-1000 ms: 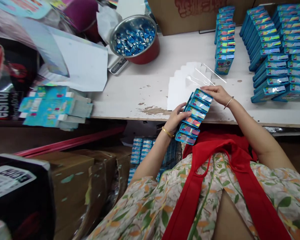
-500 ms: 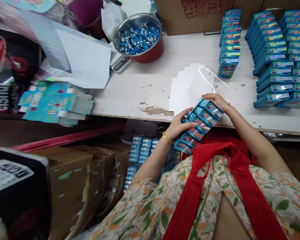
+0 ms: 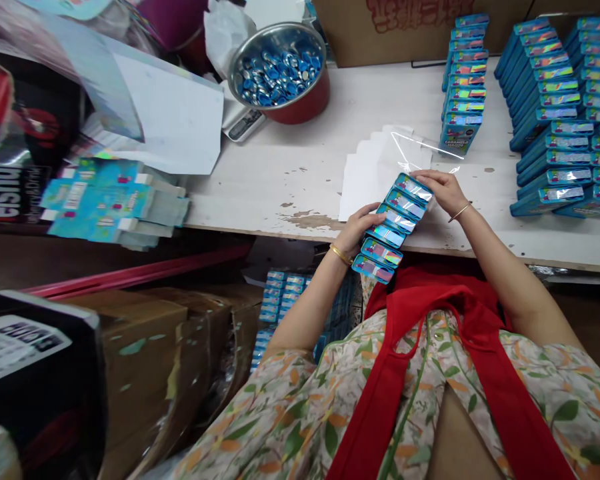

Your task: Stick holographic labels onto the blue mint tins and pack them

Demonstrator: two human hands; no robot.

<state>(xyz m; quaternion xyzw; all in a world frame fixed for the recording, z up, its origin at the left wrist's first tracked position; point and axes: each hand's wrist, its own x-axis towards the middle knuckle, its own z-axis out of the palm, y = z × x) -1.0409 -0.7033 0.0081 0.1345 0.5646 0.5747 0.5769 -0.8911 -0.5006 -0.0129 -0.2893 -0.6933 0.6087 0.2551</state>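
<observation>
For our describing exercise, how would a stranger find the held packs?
Find the white table. At its near edge, a slanting row of blue packs sits between left hand and right hand. Unlike the rows farther right, this one is held.

Workshop — scuffed white bench [image 3: 260,187], rows of blue boxes [image 3: 555,160], brown cartons [image 3: 143,367].

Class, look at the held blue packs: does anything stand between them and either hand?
Nothing visible separates the left hand from the blue packs; clear film shows near the right hand, but whether it comes between is unclear.
</observation>
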